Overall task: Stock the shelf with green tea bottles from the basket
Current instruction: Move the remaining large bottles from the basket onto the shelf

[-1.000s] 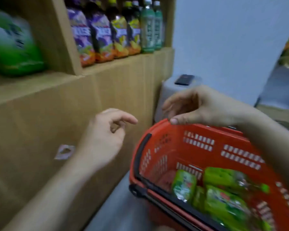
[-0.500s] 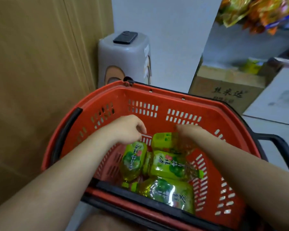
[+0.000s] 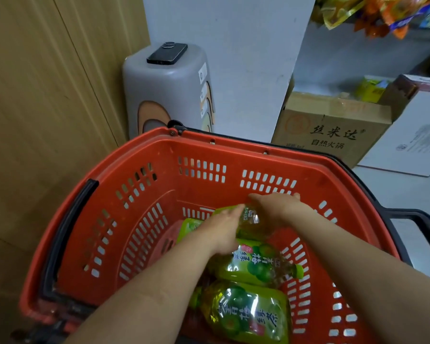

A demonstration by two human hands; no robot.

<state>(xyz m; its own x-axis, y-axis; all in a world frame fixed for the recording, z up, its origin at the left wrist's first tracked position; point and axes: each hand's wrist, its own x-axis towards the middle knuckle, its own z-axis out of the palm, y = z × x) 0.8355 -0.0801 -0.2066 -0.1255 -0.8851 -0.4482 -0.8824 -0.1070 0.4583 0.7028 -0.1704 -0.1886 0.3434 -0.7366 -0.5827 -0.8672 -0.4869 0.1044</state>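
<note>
A red plastic basket (image 3: 144, 155) fills the lower view, with several green tea bottles lying on their sides in it. Both my hands reach down inside. My left hand (image 3: 219, 230) presses against the left side of the farthest green tea bottle (image 3: 249, 219). My right hand (image 3: 276, 207) curls over that bottle's far right end, so it sits between both hands. A second bottle (image 3: 256, 265) lies just below my left wrist, and a third (image 3: 248, 312) is nearest to me. Another bottle (image 3: 189, 225) peeks out left of my left hand. The shelf's bottle row is out of view.
The wooden side panel (image 3: 40, 100) of the shelf unit stands at the left. Behind the basket is a grey plastic stool (image 3: 164, 95) with a black phone (image 3: 168, 53) on top. A cardboard box (image 3: 330, 130) and a white box (image 3: 412, 137) sit at the right, with snack packets (image 3: 372, 11) hanging above.
My view dropped from the shelf to the basket. Both hands went down into it, and my left hand shifted right from the left bottle onto the farthest one.
</note>
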